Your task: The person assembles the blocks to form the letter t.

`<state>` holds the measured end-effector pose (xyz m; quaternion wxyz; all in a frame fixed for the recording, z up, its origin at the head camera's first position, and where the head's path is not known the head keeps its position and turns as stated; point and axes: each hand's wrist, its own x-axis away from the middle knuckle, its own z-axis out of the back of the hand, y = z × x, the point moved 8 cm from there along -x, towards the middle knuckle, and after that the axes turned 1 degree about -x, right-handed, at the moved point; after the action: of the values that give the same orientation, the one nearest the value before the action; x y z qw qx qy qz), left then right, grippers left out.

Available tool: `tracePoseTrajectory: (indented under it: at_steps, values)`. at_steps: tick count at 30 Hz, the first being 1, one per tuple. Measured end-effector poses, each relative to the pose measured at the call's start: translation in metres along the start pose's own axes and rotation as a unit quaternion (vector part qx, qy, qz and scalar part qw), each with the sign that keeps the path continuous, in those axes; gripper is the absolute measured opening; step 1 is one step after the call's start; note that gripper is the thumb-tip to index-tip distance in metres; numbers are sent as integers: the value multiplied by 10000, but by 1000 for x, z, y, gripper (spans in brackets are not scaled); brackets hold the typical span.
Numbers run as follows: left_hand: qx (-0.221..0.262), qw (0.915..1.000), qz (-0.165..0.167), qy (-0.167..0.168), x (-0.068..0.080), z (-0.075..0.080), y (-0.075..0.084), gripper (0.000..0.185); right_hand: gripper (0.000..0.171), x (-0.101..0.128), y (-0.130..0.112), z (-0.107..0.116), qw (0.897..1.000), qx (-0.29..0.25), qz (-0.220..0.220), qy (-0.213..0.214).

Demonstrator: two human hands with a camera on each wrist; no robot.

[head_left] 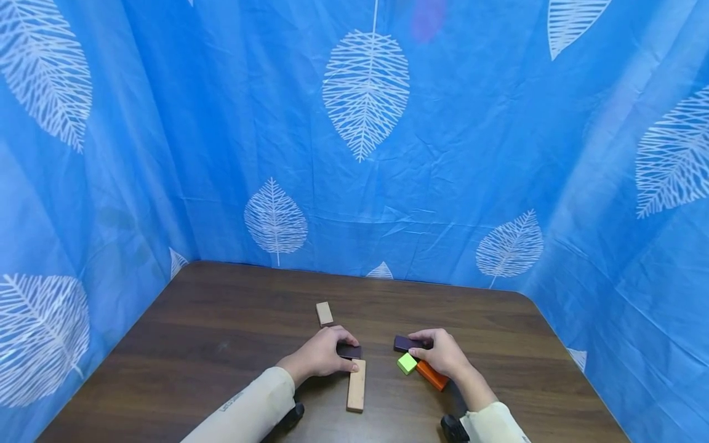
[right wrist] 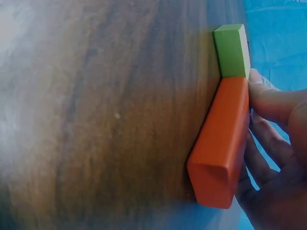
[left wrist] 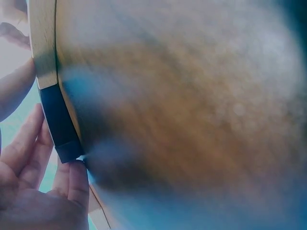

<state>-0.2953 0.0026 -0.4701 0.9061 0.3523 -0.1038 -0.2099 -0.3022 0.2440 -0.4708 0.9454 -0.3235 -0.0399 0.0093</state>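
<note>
My left hand holds a dark block between thumb and fingers, fingertips along its far side. Against the near side of that block stands a long pale wooden block, its end close by my thumb. In the left wrist view the dark block meets the pale one end to end. My right hand pinches a dark purple block low over the table. Just in front of it sit a lime green block and an orange block, which touch in the right wrist view.
Beyond my left hand lies a short pale wooden block. Everything rests on a dark brown wooden table. A blue curtain with white leaf prints hangs behind the table and on both sides.
</note>
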Motion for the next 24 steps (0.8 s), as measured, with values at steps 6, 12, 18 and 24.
tracePoseTrajectory:
  at_steps: [6, 12, 18, 24]
  values:
    - [-33, 10000, -34, 8, -1, 0, 0, 37, 27, 0, -7, -1, 9994, 204, 242, -146]
    - [-27, 10000, -2, -18, 1, 1, 0, 37, 26, 1, -11, -2, 9984, 382, 408, -8]
    - [72, 9999, -40, -74, 3, 1, 2, 38, 25, 4, -17, 0, 9984, 235, 487, 192]
    - [61, 10000, -18, -73, 3, 0, 2, 39, 24, 6, -30, -1, 9980, 92, 590, 186]
